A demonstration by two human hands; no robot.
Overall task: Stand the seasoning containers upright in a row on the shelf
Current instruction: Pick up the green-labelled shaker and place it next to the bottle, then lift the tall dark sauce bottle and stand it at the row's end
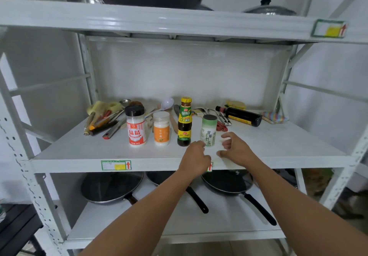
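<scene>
Several containers stand upright in a row near the front of the white middle shelf (79, 152): a red-labelled jar with a black cap (136, 128), a small orange-labelled jar (161, 128), a dark sauce bottle with a yellow cap (184, 122) and a green-and-white salt canister (208, 130). A dark bottle with a red cap (240, 116) lies on its side at the back right. My left hand (196, 157) is just left of the salt canister's base, fingers curled and holding nothing. My right hand (235, 148) hovers open just right of the canister, apart from it.
Utensils are heaped at the back left (103, 120), with a white spoon (166, 104), cutlery (217, 114), a yellow item (236, 104) and a striped cloth (273, 116) along the back. Black pans (111, 188) sit on the lower shelf. Pots and lids rest on the top shelf.
</scene>
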